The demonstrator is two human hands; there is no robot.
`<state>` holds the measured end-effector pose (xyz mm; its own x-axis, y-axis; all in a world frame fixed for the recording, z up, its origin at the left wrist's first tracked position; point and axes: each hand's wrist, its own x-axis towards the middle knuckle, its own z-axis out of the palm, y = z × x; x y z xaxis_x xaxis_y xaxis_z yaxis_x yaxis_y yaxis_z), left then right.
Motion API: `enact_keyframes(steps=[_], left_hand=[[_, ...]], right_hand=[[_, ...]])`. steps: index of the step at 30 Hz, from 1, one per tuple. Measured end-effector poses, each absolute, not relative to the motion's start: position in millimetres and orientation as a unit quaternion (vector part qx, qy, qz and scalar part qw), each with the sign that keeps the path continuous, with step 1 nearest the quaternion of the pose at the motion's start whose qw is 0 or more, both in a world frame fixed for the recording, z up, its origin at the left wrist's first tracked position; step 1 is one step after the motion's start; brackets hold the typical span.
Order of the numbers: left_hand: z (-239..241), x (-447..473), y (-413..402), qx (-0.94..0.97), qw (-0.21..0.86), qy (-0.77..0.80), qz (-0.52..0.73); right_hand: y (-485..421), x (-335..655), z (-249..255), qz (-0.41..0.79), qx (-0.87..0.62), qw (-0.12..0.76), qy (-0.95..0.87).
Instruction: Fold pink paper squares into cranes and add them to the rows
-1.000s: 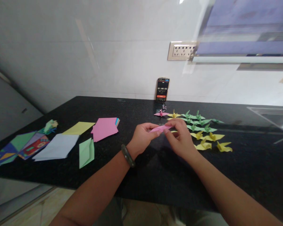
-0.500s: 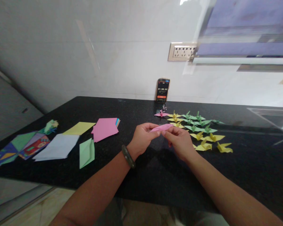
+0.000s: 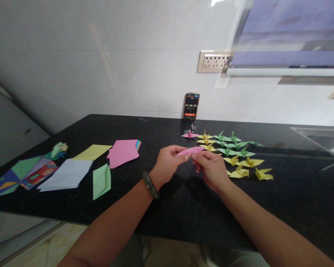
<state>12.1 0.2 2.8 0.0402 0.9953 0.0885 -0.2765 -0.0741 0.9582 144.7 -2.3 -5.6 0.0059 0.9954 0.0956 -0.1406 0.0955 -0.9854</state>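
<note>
A small folded piece of pink paper [image 3: 191, 150] is held above the black countertop between both hands. My left hand [image 3: 168, 162] pinches its left end between thumb and fingers; a dark bangle circles that wrist. At the lower right edge of the paper, my right hand [image 3: 210, 165] grips it with thumb and fingertips, the other fingers curled under. Fingers cover both ends, so the exact folds cannot be made out. Just behind the hands sit a pink paper crane [image 3: 190, 135], several yellow paper cranes [image 3: 206, 142] and several green paper cranes [image 3: 231, 140].
A phone [image 3: 191, 106] showing a timer leans on the wall. To the left lie a stack of pink paper [image 3: 124, 154], a folded green paper [image 3: 102, 181], white sheets [image 3: 68, 174], a yellow sheet [image 3: 91, 151] and a colourful patterned packet [image 3: 39, 172]. More yellow cranes [image 3: 264, 174] rest at right.
Both hands stay nearly in place on the pink paper. My right fingers have shifted slightly along its edge, and its near side shows a little more.
</note>
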Motion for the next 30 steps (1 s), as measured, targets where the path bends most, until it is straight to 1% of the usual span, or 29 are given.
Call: enact_keyframes(steps=[6,11,16,20,22,24,28,30], left_hand=[[4,12,0,0.447,0.562,0.388,0.578],[5,13,-1,0.445,0.567,0.395,0.569],[5,12,0,0.459,0.597,0.369,0.545],[4,11,1,0.453,0.634,0.358,0.515],[3,12,1,0.443,0.635,0.366,0.516],[3,13,1,0.440,0.617,0.383,0.529],[2,15,1,0.434,0.567,0.425,0.556],[2,17,0,0.456,0.536,0.441,0.558]], right_hand=[[-3,146,-6,0.512,-0.436,0.544,-0.502],[-5,145,-2,0.441,-0.485,0.521,-0.546],[0,150,-2,0.411,-0.514,0.513,-0.551],[4,158,2,0.301,-0.536,0.460,-0.641],[4,160,3,0.255,-0.536,0.434,-0.678],[3,159,4,0.263,-0.526,0.426,-0.688],[1,154,0,0.362,-0.485,0.439,-0.664],[0,151,-2,0.382,-0.484,0.449,-0.647]])
